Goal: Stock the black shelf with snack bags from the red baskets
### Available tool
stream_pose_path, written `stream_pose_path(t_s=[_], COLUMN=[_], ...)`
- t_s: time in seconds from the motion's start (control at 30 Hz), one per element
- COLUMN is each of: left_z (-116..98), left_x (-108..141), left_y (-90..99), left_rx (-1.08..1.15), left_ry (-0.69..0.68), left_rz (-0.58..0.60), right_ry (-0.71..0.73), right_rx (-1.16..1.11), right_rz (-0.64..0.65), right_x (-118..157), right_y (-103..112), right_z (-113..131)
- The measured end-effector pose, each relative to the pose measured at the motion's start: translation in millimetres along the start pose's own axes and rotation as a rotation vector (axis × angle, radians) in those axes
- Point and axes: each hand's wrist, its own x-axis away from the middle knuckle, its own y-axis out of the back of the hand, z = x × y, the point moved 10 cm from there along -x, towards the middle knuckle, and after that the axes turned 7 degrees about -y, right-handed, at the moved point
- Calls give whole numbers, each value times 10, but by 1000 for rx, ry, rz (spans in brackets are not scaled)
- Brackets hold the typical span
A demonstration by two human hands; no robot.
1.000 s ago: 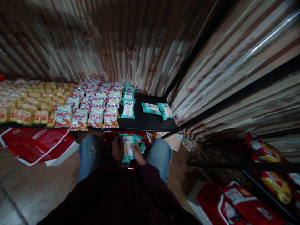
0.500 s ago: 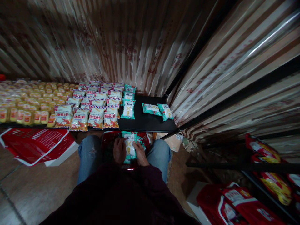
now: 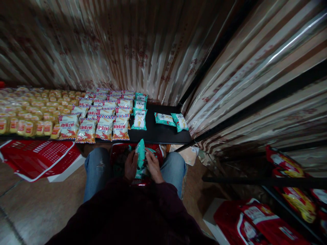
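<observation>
Between both hands I hold a teal snack bag, turned edge-on so that its plain side shows. My left hand grips its left side, and my right hand closes on its right side. Below them, between my knees, is a red basket with more teal packets in it, partly hidden by my hands. On the black shelf ahead, a column of teal and white snack bags stands beside rows of orange and white snack bags. Two more teal bags lie at the right.
Packed yellow cakes fill the shelf's left part. A red basket stands on the floor at left. Black rack bars slant up on the right, near red and yellow packs. A striped curtain hangs behind.
The teal bag in my hands has turned from its printed front to edge-on. My hands have shifted slightly around it. The bags on the shelf stay as they were.
</observation>
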Motion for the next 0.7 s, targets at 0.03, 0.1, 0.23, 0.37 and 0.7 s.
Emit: stream_pose_path(t_s=[0.03,0.1,0.23,0.37,0.7], left_z=[14,44,141,207,264], left_x=[8,38,143,194,201], left_y=[-20,-88,-266,-345,-325], left_rx=[69,208,431,509,631], left_ry=[49,158,378,451,546], left_rz=[10,53,167,210,121], right_ry=[32,110,204,232,5], right_rx=[43,126,255,307,201], right_rz=[-25,-65,-117,-153,-171], right_x=[-6,-2,31,49,28], right_y=[17,44,74,98,91], right_z=[16,78,165,181,-63])
